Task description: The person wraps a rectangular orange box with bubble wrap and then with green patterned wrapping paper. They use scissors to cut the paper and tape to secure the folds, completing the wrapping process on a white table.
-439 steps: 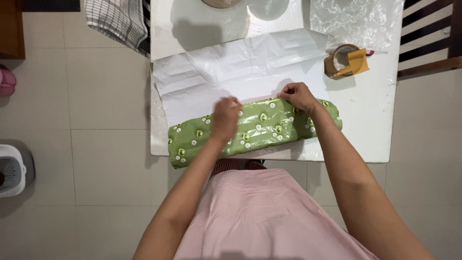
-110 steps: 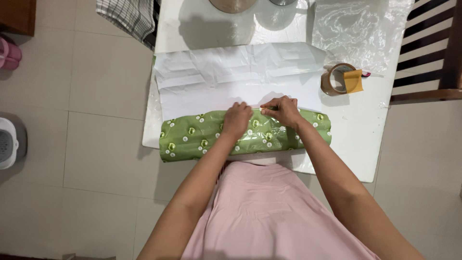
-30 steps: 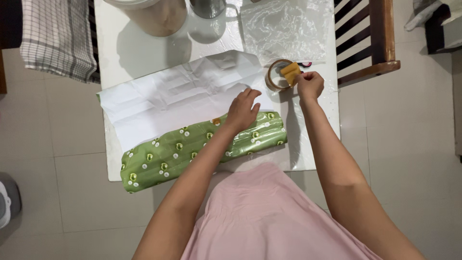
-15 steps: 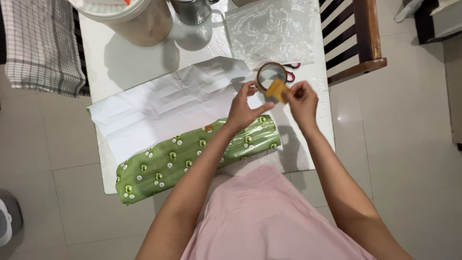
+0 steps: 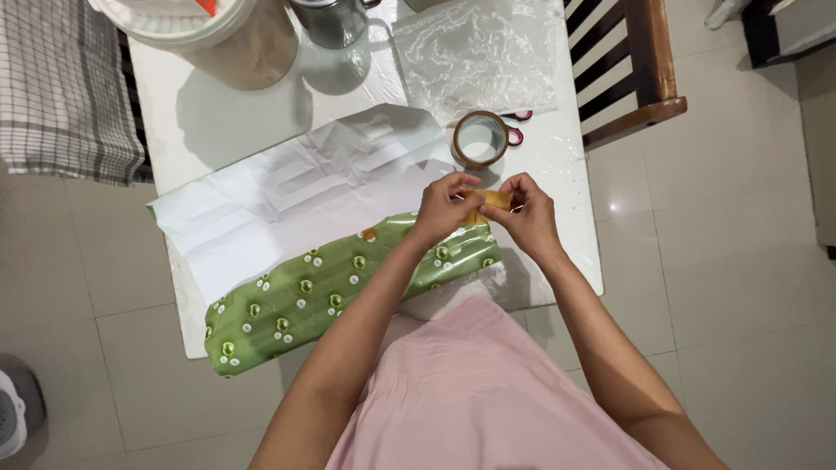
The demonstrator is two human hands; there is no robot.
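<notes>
I see my left hand (image 5: 442, 207) and right hand (image 5: 525, 215) pinching a strip of tan tape (image 5: 489, 200), fingers closed on it, above the green wrapped parcel (image 5: 331, 292) at the table's (image 5: 218, 139) near edge.

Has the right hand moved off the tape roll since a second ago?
Yes. The right hand has come back from the tape roll toward the green wrapped package, and now pinches a tape strip with the left hand.

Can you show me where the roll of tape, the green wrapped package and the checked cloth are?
roll of tape (image 5: 459, 150), head view, on its brown left rim.
green wrapped package (image 5: 305, 296), head view, on its middle top.
checked cloth (image 5: 61, 96), head view, on its middle.
</notes>
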